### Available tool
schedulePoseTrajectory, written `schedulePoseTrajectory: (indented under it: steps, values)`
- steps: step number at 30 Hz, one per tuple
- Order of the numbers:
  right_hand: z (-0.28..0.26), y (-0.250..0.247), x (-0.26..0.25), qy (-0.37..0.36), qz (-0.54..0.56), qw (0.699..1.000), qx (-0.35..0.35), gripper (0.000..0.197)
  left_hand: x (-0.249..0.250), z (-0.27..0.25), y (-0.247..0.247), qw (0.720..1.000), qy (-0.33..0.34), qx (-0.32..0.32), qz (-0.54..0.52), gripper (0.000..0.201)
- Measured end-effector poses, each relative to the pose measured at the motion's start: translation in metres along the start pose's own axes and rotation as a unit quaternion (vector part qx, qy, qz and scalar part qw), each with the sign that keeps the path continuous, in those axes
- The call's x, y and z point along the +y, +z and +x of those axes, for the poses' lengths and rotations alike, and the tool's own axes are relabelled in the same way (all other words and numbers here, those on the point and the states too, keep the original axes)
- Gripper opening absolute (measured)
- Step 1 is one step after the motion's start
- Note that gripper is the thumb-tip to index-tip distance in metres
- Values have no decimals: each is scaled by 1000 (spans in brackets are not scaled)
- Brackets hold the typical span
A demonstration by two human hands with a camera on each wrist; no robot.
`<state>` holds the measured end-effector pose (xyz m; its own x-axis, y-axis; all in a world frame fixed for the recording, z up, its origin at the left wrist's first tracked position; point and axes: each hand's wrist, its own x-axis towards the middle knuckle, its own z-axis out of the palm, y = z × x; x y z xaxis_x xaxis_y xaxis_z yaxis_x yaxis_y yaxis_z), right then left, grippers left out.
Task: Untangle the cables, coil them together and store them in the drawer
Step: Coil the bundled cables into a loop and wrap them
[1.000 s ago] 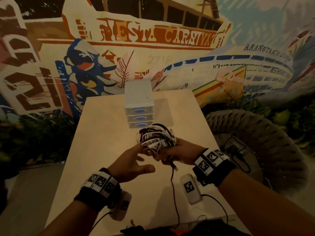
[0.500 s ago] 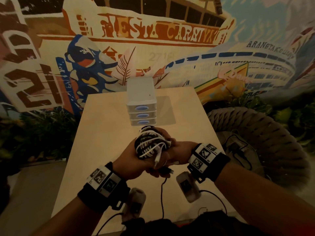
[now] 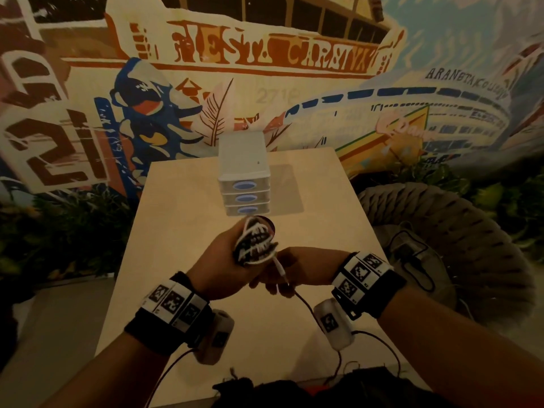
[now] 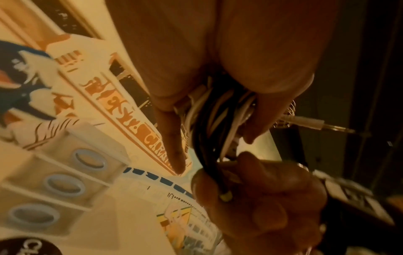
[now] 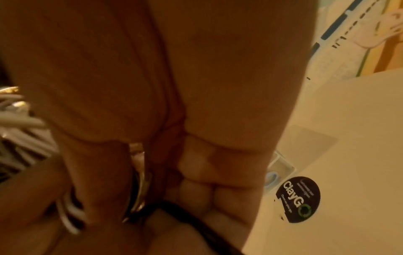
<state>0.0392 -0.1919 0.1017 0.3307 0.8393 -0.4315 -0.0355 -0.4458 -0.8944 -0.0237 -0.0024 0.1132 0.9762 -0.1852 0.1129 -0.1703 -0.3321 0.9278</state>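
A coil of black and white cables (image 3: 255,245) is up over the table, and my left hand (image 3: 226,262) grips it with fingers curled round the loops (image 4: 218,120). A white jack plug (image 3: 279,269) sticks out of the coil. My right hand (image 3: 297,275) sits just right of the coil and pinches the loose black cable end (image 4: 224,193), whose tail (image 3: 306,304) hangs toward the table edge. The white three-drawer unit (image 3: 244,175) stands beyond the coil with all drawers closed.
The beige table (image 3: 182,231) carries a round black sticker (image 5: 297,198) in front of the drawer unit. A woven round seat (image 3: 459,248) with a device and cables stands to the right. Plants and a painted wall surround the table.
The coil has passed from my right hand to my left, which was open and now grips it. My right hand has slipped down to the loose black end.
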Motion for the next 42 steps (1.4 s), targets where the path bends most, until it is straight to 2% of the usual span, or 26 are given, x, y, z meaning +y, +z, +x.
schedulePoseTrajectory:
  steps: [3, 7, 11, 14, 16, 18, 20, 23, 26, 29, 32, 34, 39, 42]
  values:
    - [-3, -4, 5, 3, -24, 1000, 1, 17, -2, 3, 5, 984, 30, -55, 165, 41]
    - [-2, -5, 15, 26, 35, 999, 29, 21, -3, 4, 16, 955, 43, -90, 280, 53]
    - [7, -9, 27, 95, 34, 989, 112, 19, 2, 6, 24, 934, 51, -113, 334, 48]
    - [7, -12, 29, 138, -30, 987, 73, 15, 0, 8, 24, 926, 46, -126, 352, 47]
    - [4, -11, 31, 152, 38, 985, 78, 16, -2, 7, 21, 925, 34, -131, 355, 47]
    - [3, -11, 33, 161, 94, 978, 93, 24, -7, 6, 17, 918, 26, -140, 371, 47]
    - [2, -11, 31, 165, 131, 972, 101, 45, -11, 4, 14, 908, 17, -147, 392, 47]
    - [1, -13, 21, 147, 138, 971, 128, 66, -19, 2, 11, 901, 23, -145, 409, 48]
    - [4, -12, 14, 129, 78, 975, 166, 66, -24, 3, 12, 894, 12, -126, 431, 59]
    - [4, -11, 9, 117, -28, 975, 187, 58, -28, 7, 14, 894, -17, -101, 436, 50]
    - [1, -12, 2, 74, -130, 974, 170, 60, -32, 8, 17, 885, -38, -99, 453, 44]
    - [0, -11, -1, 65, -184, 969, 150, 51, -32, 8, 20, 876, -57, -109, 467, 43]
    - [6, -2, -7, 74, -319, 934, 145, 50, -30, 8, 26, 858, -64, -131, 492, 44]
    - [8, 1, -15, 89, -369, 913, 151, 62, -28, 8, 32, 843, -74, -166, 506, 44]
